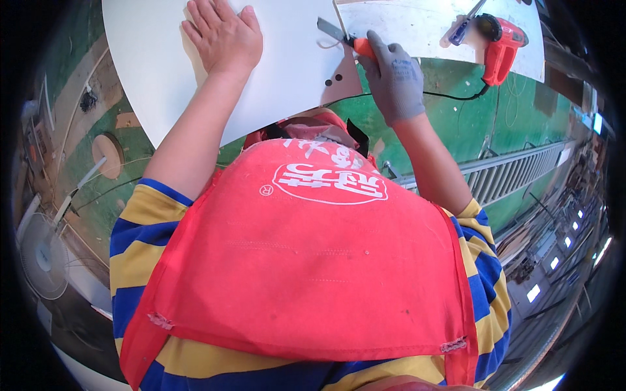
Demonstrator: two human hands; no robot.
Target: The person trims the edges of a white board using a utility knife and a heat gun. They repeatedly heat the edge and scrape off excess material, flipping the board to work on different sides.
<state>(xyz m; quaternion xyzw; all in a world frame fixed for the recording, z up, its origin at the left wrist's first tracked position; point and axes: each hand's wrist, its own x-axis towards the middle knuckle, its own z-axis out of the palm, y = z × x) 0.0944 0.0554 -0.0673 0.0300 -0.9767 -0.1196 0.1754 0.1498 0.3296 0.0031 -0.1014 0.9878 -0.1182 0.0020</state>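
My left hand, bare, lies flat with its fingers spread on a large white board. In a grey work glove, my right hand is closed around an orange-handled knife with a flat metal blade. The blade points left over the board's right edge. A thin pale curled strip hangs beside it. Two small dark round spots show near the board's lower right corner. Its far part runs out of the picture.
On another white panel at the far right lie a red heat gun and a blue-handled screwdriver. The heat gun's black cord trails left. A metal ladder rests on the green floor. A fan stands left.
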